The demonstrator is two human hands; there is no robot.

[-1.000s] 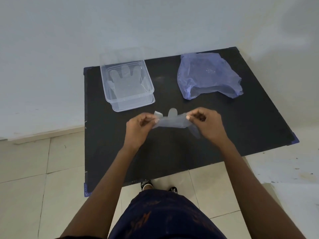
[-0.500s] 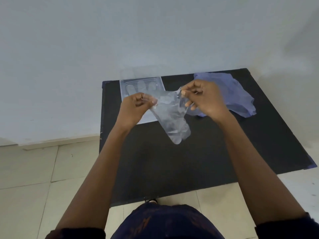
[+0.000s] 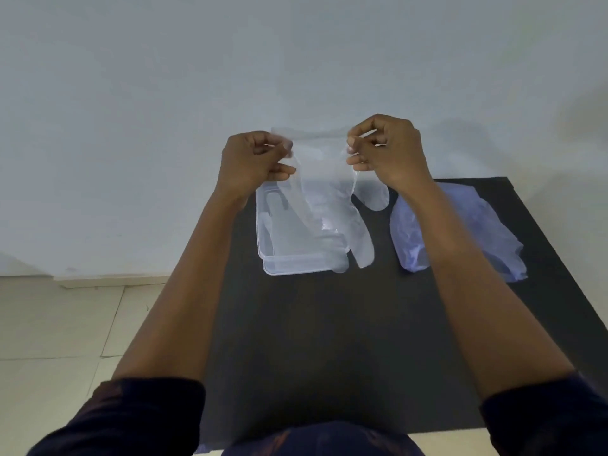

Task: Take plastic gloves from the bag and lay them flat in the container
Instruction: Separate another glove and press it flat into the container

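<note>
Left hand (image 3: 253,162) and right hand (image 3: 385,149) pinch the plastic glove's (image 3: 324,199) cuff (fingers dangling); next, lower it flat into the container (image 3: 289,264) at 12 o'clock

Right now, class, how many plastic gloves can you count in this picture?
2. One glove hangs by its cuff from the left hand and right hand; another lies inside the container. More may be hidden beneath it or in the bag.

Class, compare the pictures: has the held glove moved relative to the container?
Yes. The glove, earlier held low over the table nearer the person, now hangs raised over the container.
</note>
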